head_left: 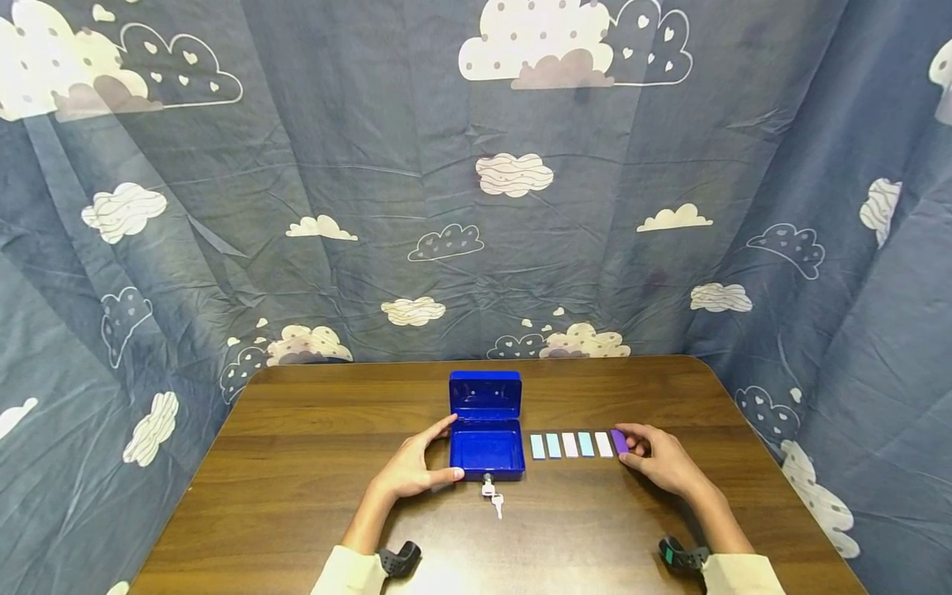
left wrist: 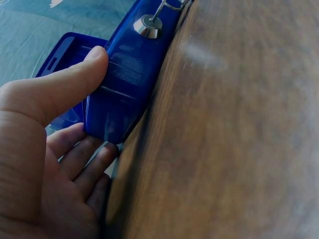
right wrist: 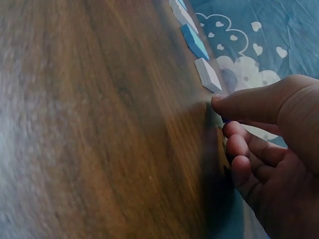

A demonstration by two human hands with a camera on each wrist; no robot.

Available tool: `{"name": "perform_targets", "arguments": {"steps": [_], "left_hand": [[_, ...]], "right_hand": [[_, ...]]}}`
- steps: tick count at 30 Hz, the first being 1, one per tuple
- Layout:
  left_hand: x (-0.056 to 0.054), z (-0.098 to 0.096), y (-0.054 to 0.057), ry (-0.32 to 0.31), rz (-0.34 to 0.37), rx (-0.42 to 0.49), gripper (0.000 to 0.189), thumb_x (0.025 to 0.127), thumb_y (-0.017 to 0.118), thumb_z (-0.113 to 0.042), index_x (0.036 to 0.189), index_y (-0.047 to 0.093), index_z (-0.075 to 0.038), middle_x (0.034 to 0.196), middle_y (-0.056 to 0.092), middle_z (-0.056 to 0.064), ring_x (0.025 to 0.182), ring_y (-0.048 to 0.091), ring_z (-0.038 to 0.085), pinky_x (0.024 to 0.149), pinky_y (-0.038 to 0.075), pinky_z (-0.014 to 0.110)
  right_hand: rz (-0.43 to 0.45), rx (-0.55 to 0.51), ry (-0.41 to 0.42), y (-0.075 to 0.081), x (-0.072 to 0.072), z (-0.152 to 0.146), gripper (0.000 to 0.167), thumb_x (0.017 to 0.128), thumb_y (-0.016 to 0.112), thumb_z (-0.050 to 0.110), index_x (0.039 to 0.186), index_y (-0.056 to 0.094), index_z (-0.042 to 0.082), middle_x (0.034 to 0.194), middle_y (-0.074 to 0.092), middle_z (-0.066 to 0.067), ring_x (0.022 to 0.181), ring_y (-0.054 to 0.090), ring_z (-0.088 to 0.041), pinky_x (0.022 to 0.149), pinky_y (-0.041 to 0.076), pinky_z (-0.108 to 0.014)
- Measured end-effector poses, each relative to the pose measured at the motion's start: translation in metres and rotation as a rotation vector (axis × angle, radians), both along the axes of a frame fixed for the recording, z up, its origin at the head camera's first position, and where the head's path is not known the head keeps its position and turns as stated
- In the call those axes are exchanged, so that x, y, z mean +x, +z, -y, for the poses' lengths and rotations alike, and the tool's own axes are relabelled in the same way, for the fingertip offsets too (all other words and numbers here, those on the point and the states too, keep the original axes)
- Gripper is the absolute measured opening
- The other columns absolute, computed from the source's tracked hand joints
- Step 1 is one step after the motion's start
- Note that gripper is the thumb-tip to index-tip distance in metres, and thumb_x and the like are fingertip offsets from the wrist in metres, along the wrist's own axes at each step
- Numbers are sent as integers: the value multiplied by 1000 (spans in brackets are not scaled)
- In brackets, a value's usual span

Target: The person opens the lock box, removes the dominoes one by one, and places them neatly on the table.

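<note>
A blue metal cash box [head_left: 487, 450] stands on the table with its lid [head_left: 485, 392] raised and nothing inside. My left hand [head_left: 409, 465] holds its left side, thumb at the front corner and fingers toward the back; the left wrist view shows the thumb on the box wall [left wrist: 117, 94]. Keys [head_left: 497, 504] hang from the front lock [left wrist: 148, 26]. To the right, my right hand [head_left: 662, 459] pinches a flat purple block [head_left: 619, 440] between thumb and fingers, at the end of a row. In the right wrist view the fingers mostly hide that block.
Left of the purple block lie several flat blocks in a row, among them a light blue one [head_left: 538, 447], a pale pink one [head_left: 569, 445] and a white one [head_left: 603, 445]. The wooden table [head_left: 312, 430] ends at a cloud-patterned curtain [head_left: 416, 281].
</note>
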State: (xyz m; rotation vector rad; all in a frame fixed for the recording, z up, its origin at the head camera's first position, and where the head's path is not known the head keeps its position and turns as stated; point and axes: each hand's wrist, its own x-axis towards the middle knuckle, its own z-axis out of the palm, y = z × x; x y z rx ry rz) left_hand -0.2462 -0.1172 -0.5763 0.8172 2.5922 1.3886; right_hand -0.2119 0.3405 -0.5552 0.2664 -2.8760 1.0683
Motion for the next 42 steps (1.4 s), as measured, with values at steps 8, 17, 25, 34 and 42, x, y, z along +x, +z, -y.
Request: {"name": "perform_targets", "arguments": {"steps": [8, 17, 25, 34, 42], "left_hand": [[1, 0, -1, -5, -1, -4, 92, 81, 86, -35, 159, 40, -16, 144, 61, 14, 135, 57, 32, 116, 38, 59], [1, 0, -2, -6, -25, -25, 92, 82, 85, -37, 159, 39, -15, 143, 62, 14, 134, 58, 31, 116, 39, 58], [3, 0, -2, -2, -26, -23, 92, 82, 85, -37, 159, 40, -16, 145, 61, 13, 135, 57, 31, 117, 38, 57], [4, 0, 1, -3, -6, 15, 94, 79, 87, -34, 159, 41, -15, 143, 62, 16, 134, 58, 31, 116, 39, 59], [2, 1, -5, -23, -22, 90, 99, 75, 92, -32, 156, 41, -10, 146, 61, 14, 135, 58, 32, 117, 39, 55]], "right_hand": [[9, 20, -11, -3, 2, -1, 47, 87, 81, 8, 130, 66, -1, 92, 60, -4, 79, 51, -12, 67, 38, -22], [60, 7, -4, -5, 1, -3, 49, 88, 80, 12, 133, 65, 0, 94, 58, -4, 79, 47, -11, 66, 35, -23], [59, -11, -7, -7, 1, -4, 55, 87, 80, 10, 137, 62, -2, 94, 58, -5, 77, 46, -8, 66, 35, -22], [31, -58, -35, -11, 6, -3, 55, 86, 81, 8, 136, 60, -2, 94, 57, -5, 79, 46, -6, 70, 36, -22], [-23, -111, -57, -16, 19, 3, 56, 83, 82, 4, 134, 59, -5, 101, 58, -10, 86, 51, -13, 67, 43, -20]]}}
